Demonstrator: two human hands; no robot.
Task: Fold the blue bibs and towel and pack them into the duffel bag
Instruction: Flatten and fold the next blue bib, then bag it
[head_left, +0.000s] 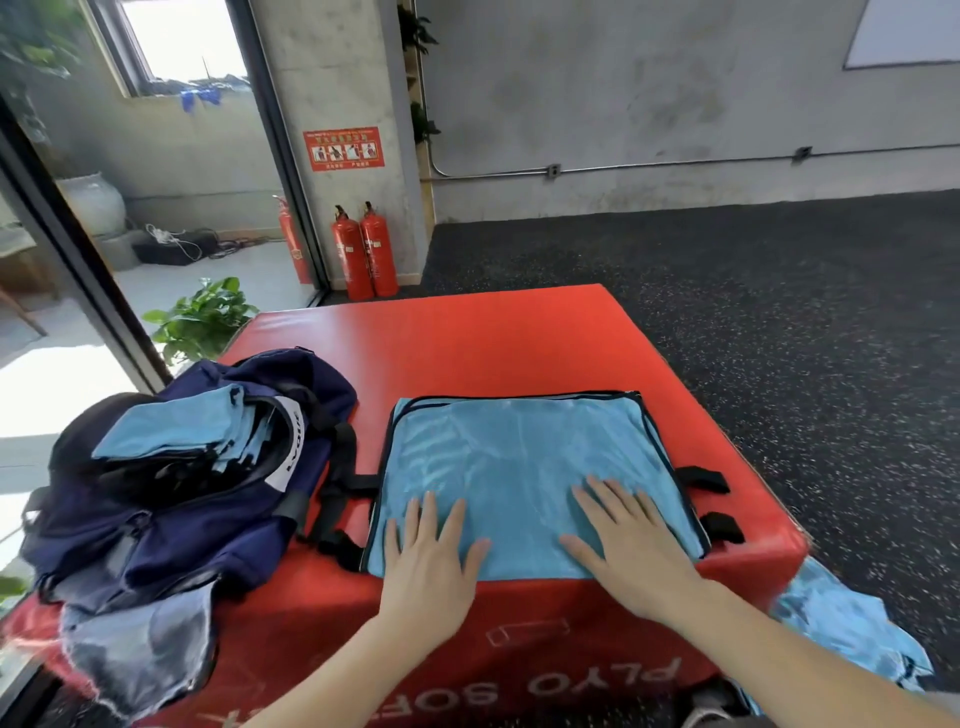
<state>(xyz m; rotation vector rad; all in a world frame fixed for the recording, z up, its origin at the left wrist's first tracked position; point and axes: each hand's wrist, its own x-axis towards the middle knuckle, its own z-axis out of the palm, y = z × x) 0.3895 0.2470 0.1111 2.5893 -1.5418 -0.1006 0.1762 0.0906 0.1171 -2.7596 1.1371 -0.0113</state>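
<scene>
Flat, open-fingered left hand and right hand press the smooth, square-folded blue bib, gripping nothing.

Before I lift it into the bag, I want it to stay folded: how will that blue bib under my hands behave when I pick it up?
The bib will probably be floppy: it lies thin and flat, showing soft creases. It looks light, so the fold may fall open unless supported underneath. Its sheen hints it could slide on the smooth red box.
</scene>
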